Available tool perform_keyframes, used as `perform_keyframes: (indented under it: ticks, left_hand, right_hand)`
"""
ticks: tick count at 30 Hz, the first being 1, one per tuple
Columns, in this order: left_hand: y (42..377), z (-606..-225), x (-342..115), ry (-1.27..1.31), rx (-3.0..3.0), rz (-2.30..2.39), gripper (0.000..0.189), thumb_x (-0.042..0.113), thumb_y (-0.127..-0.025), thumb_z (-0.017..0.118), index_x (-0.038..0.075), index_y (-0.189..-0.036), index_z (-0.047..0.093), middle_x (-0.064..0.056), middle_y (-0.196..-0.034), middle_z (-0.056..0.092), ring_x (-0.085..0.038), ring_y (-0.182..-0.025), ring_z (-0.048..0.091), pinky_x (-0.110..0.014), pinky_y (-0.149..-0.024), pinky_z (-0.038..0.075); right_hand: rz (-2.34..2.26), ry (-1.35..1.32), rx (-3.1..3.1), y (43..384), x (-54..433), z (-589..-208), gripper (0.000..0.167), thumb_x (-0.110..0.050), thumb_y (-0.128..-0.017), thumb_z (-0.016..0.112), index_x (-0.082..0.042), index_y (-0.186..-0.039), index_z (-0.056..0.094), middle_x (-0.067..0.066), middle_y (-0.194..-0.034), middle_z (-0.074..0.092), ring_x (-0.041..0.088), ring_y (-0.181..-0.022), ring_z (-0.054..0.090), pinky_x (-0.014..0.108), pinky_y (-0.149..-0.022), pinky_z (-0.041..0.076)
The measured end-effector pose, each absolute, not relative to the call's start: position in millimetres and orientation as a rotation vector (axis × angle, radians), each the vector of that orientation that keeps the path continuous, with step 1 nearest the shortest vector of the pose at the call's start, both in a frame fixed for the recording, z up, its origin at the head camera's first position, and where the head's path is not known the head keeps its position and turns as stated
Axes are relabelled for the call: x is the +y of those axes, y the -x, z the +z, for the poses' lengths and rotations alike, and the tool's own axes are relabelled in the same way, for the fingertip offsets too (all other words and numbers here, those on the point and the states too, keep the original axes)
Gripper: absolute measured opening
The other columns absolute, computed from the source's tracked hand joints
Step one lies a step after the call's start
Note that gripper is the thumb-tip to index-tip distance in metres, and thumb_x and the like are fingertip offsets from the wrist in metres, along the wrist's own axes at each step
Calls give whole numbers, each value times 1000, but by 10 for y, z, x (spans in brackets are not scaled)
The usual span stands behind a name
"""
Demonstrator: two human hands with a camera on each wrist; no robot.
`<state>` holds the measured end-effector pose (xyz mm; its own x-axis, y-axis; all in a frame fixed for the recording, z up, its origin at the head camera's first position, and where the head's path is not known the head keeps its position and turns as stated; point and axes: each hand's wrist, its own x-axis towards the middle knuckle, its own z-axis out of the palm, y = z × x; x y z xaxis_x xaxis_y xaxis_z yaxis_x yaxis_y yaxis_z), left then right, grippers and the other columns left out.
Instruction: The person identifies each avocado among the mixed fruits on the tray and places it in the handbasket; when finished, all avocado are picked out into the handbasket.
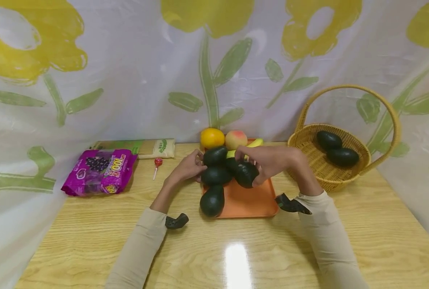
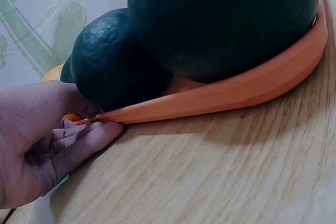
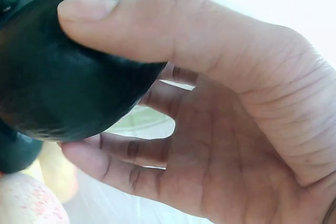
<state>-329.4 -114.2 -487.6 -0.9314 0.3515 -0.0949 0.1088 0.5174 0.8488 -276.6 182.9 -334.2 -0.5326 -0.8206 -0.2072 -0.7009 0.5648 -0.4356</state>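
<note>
My right hand [image 1: 277, 160] grips a dark green avocado [image 1: 246, 175] over the orange tray [image 1: 250, 202]. In the right wrist view the thumb lies across this avocado [image 3: 79, 82], and the fingers curl round its other side. At the tray's left edge, my left hand [image 1: 188, 167] pinches the rim; the left wrist view shows its fingers under the tray's edge [image 2: 220, 99]. Several more avocados fill the tray's left side, one [image 1: 212, 200] at the front corner. Behind them are an orange [image 1: 212, 138], a peach [image 1: 236, 139] and a partly hidden banana [image 1: 256, 143].
At the right stands a wicker basket [image 1: 308, 162] with a tall handle and two avocados [image 1: 342, 156] inside. A purple candy bag [image 1: 100, 170], a red lollipop [image 1: 158, 162] and a flat beige-green package [image 1: 153, 148] lie to the left. A flowered curtain [image 1: 135, 80] hangs behind the table.
</note>
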Motion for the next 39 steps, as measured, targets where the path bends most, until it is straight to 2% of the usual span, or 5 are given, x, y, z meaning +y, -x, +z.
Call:
perform_keyframes:
  ticks: [12,18,23,33,39]
  left_hand:
    - [3291,-4870,-1139,-368,2508,1365,38,11,-100,66,2,-130,44,-24,-105,68,-14,-61,64,-27,-55,62]
    - [3294,-4877,-1153,-367,2499,1373,40,10,-99,67,1,-131,45,-24,-104,68,-13,-60,64,-27,-55,63]
    - [3279,-4863,-1147,-372,2500,1380,40,10,-99,66,0,-131,44,-24,-105,68,-13,-60,64,-27,-54,62]
    - [3298,-4840,-1124,-381,2494,1385,40,9,-99,66,0,-131,44,-26,-105,68,-14,-60,65,-28,-55,63]
    - [3289,-4877,-1136,-372,2499,1374,39,9,-99,66,0,-131,44,-24,-102,68,-12,-58,64,-27,-54,62]
  right_hand:
    - [-524,1329,2463,2724,1999,-3222,60,-15,-75,88,-13,-122,51,2,-112,59,22,-98,56,33,-84,51]
    - [-592,1361,2472,2720,2051,-3194,58,-11,-74,88,-13,-119,51,-2,-113,58,15,-100,56,34,-90,52]
    - [-582,1300,2551,2700,2126,-3144,63,-8,-72,88,-12,-123,51,1,-117,57,21,-108,57,42,-97,53]
    - [-585,1191,2670,2662,2297,-3040,60,-9,-75,84,-16,-127,54,2,-121,66,21,-108,62,43,-95,55]
    - [-643,1159,2730,2640,2370,-3015,59,-9,-79,82,-16,-130,54,-1,-121,68,19,-113,67,44,-100,56]
